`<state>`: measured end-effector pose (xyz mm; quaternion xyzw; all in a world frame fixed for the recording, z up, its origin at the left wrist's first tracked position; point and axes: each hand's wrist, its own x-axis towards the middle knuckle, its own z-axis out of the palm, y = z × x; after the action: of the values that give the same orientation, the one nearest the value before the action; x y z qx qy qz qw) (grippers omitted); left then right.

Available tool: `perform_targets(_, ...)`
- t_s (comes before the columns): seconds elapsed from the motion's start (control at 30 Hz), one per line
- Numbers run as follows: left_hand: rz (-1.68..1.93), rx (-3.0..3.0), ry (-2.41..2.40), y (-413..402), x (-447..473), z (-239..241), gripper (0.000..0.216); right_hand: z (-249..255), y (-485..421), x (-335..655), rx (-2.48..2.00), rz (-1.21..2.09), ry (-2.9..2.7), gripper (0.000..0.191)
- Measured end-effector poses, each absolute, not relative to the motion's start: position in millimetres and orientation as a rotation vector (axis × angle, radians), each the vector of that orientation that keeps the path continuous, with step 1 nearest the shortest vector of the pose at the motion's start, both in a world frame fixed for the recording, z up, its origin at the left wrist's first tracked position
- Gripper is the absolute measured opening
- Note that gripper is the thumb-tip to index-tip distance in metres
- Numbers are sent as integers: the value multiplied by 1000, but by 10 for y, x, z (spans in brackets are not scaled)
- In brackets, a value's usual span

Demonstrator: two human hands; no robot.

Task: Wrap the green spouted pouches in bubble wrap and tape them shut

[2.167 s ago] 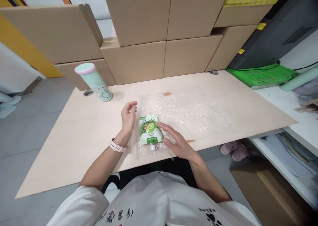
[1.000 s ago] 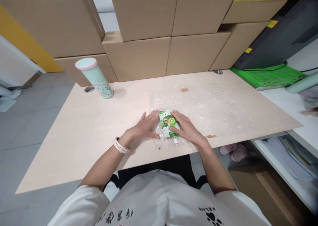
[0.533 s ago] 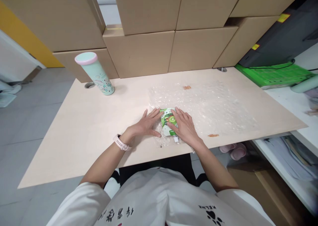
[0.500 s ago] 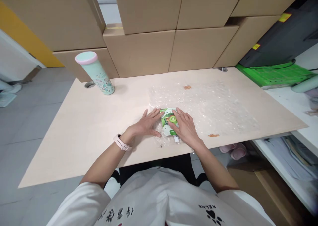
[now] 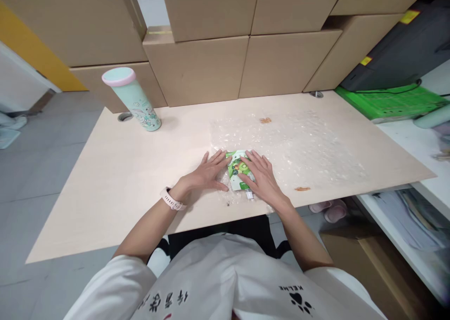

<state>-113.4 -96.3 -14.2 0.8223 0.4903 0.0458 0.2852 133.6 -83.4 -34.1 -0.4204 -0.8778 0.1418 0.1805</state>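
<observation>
A green and white spouted pouch [image 5: 239,172] with a kiwi picture lies flat on a sheet of bubble wrap [image 5: 302,146], its white spout towards me. My left hand [image 5: 210,171] rests at the pouch's left side, fingers spread, fingertips at its upper left edge and palm side down on the wrap. Across the pouch's right part lies my right hand [image 5: 259,177], fingers outstretched, thumb over the printed front. Neither hand is closed around the pouch. Part of its right edge is hidden under my right hand.
A mint tumbler with a pink rim [image 5: 135,100] stands at the table's back left. Cardboard boxes [image 5: 200,71] are stacked along the back edge. To the right are a green crate-like tray [image 5: 404,102] and a white shelf [image 5: 432,189]. The table's front edge [image 5: 197,227] runs before my body.
The view has shifted slightly. My hands and the pouch stay in nearly the same places on the bubble wrap.
</observation>
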Motion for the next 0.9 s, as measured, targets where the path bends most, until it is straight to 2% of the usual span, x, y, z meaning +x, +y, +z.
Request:
perform_targets(0.23,158,2215,1292,-971,-1139,-160,107,-372,-1049,1364,-1203,468,-2515,68)
perform_targets(0.4,220,2188,1280,-964,-1171,-144,101,-388,-1099,1355,-1223,454,-2512,66)
perform_targets(0.5,422,2117,1374,-936,-1202,-128,81,-389,-1089,1353,-1242,463,-2511,66)
perform_targets(0.6,687,1955,1707,-907,-1219,-102,50,-398,-1086,1351,-1245,469,-2491,65)
perform_targets(0.7,661,1772,2000,-914,-1210,-38,15,-401,-1087,1347,-1240,468,-2483,64)
perform_targets(0.8,576,1700,1892,-964,-1183,46,40,-387,-1087,1343,-1242,475,-2492,64)
perform_targets(0.9,542,1547,1642,-1005,-1158,84,40,-367,-1090,1341,-1248,482,-2494,65)
